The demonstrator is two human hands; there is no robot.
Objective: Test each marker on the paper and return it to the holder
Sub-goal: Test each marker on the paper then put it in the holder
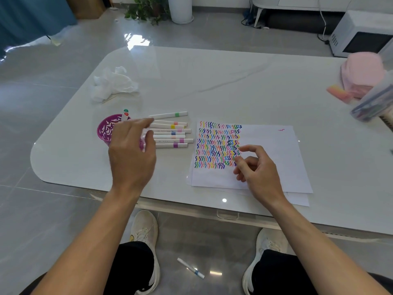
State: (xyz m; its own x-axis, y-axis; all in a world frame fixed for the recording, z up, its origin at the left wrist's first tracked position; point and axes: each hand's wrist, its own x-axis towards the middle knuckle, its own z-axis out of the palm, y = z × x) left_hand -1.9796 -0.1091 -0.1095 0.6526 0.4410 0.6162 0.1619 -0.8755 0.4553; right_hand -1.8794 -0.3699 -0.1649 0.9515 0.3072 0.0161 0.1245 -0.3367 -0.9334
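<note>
Fingers: left hand spread loose over the markers, index finger just past the holder rim, nothing gripped; right hand half curled over the paper, thumb and index apart, holds nothing.
Markers: row of slim white barrels lying side by side on the tabletop, just right of the holder; each has a coloured band near one end.
In holder: two markers upright, green and red caps showing.
Stray: one marker on the floor between the shoes.
Handling: likely light, stiff, smooth plastic; round, so may roll if nudged. Pinch mid-barrel, thumb against index; cap probably pulls off with the other hand.
Holder: small purple cup, white pattern inside, probably light and easy to tip.
Paper: thin white sheets, stacked, left half filled with rows of coloured zigzags, one pink mark top right; may slide on the glossy top.
Tabletop: pale, shiny, faint veining, rounded corners.
Tissue: crumpled, soft, well behind the holder.
</note>
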